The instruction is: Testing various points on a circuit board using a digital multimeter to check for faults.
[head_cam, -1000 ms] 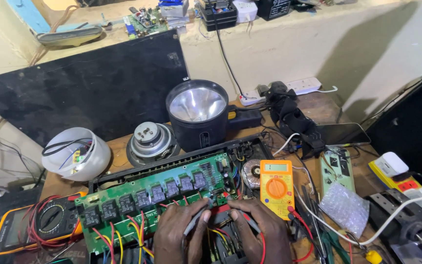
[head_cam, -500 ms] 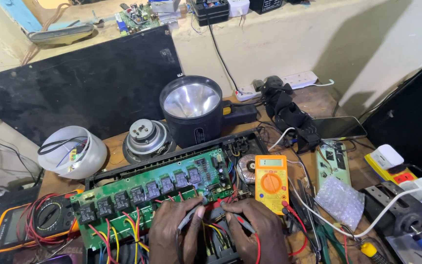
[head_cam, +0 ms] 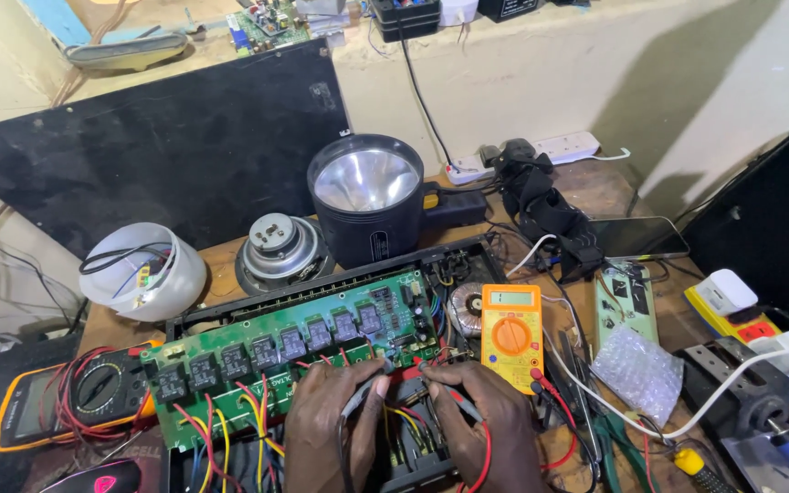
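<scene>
I had both hands low at the near edge of the long green circuit board [head_cam: 285, 351], the one with a row of black relays, which sat in its black casing across the middle of the bench. My left hand [head_cam: 326, 429] was curled narrowly around a black probe [head_cam: 364, 394], its tip pointing up toward the board's lower right corner. My right hand [head_cam: 486, 424] pinched a red probe [head_cam: 445, 391] the same way, fingers closed tight on it, with a red lead looping down past my wrist. The two tips came close together just below the board.

Just beside my right hand lay the small yellow multimeter [head_cam: 510, 333], face up, its orange dial toward me. A larger orange-edged multimeter [head_cam: 66, 406] sat at the board's left end under a tangle of red wire. Behind the board stood a black spotlight [head_cam: 367, 196], a loose speaker [head_cam: 278, 248] and a white bowl [head_cam: 143, 271] holding wires. A bubble-wrap scrap [head_cam: 636, 370] lay well to the right.
</scene>
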